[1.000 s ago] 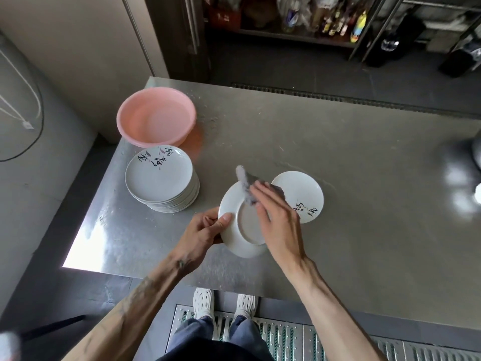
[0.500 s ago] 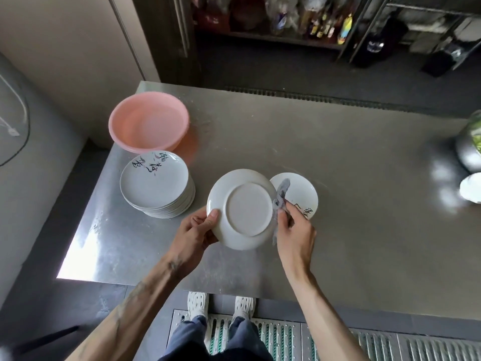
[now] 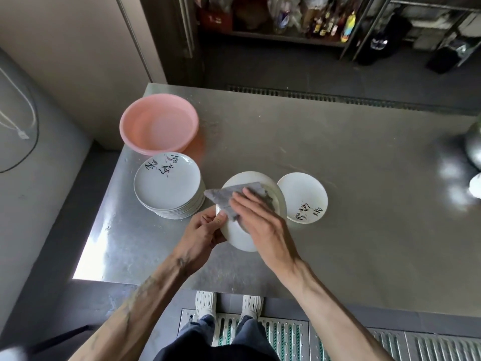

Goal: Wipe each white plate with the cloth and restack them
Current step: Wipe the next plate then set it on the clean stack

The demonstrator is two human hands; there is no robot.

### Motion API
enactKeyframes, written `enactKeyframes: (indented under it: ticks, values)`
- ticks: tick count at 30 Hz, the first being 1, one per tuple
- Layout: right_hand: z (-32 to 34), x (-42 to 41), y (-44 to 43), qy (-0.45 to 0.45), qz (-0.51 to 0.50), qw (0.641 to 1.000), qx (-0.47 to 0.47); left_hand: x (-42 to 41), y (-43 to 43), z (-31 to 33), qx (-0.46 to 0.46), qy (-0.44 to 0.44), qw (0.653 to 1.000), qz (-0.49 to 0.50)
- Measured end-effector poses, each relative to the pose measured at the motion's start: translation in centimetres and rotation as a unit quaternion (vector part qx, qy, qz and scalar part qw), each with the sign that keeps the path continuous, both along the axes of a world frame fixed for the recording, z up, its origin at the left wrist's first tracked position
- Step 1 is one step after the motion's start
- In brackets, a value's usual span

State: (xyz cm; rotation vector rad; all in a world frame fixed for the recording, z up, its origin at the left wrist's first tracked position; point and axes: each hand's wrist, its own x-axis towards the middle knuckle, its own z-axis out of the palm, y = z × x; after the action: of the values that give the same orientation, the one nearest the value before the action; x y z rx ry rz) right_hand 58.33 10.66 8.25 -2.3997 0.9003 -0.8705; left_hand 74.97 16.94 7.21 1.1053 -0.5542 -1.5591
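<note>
One plate [image 3: 240,238] was pinched at its rim by the left hand [image 3: 201,233] while the right hand [image 3: 263,222], laid flat, pressed the cloth [image 3: 221,195] on it; hard rubbing could twist it loose.

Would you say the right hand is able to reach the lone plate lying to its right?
Probably yes: the lone plate lies close beside the held plate, with nothing between it and the right hand. That hand is pressing the cloth, though, so it isn't free to grip.
</note>
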Motion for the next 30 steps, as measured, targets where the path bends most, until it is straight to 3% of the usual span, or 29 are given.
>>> enactKeyframes:
  ticks: [4, 9, 13, 18, 26, 30]
  values:
    - [-0.1, 0.3, 0.1, -0.042, -0.17, 0.982, 0.066, -0.5, -0.2, 0.3, 0.009, -0.002, 1.0, 0.01]
    - [-0.1, 0.4, 2.2, -0.006, -0.041, 0.999, 0.027, -0.5, 0.1, -0.1, 0.011, 0.017, 0.999, 0.036]
    - [0.2, -0.6, -0.3, -0.033, -0.189, 0.975, 0.116, -0.6, 0.2, 0.2, 0.019, 0.014, 0.999, 0.035]
    - [-0.4, 0.4, 4.3, -0.021, -0.078, 0.995, 0.055, -0.6, -0.1, 0.4, 0.011, 0.021, 0.998, 0.05]
    - [0.7, -1.1, -2.6, -0.057, -0.208, 0.969, 0.123, -0.6, 0.2, 0.7, 0.019, 0.023, 0.998, 0.047]
    - [0.9, 0.4, -0.3, -0.035, -0.151, 0.984, 0.085, -0.8, -0.7, 1.2, 0.022, 0.017, 0.998, 0.047]
